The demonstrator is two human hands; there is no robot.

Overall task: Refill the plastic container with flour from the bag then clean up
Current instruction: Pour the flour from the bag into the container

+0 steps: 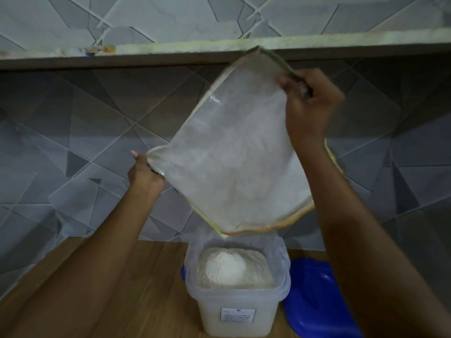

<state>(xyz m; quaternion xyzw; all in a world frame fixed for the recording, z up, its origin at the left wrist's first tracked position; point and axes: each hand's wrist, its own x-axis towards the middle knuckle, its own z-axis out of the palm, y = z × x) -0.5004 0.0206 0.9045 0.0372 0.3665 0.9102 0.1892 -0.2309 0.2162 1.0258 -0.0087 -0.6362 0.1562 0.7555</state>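
A clear plastic flour bag [234,152] with yellow edges hangs upside down and tilted, its open mouth just above the container. It looks nearly flat, dusted white inside. My left hand [144,170] pinches its left corner. My right hand [310,98] grips the upper right corner, high near the shelf. Below stands the translucent plastic container [236,311] with a small label on its front, lid off. Flour [231,267] fills it in a heaped mound near the rim.
The blue lid [314,293] lies on the wooden counter [146,276] right of the container. A tiled wall with a geometric pattern rises behind. A shelf edge [170,48] runs across above the bag.
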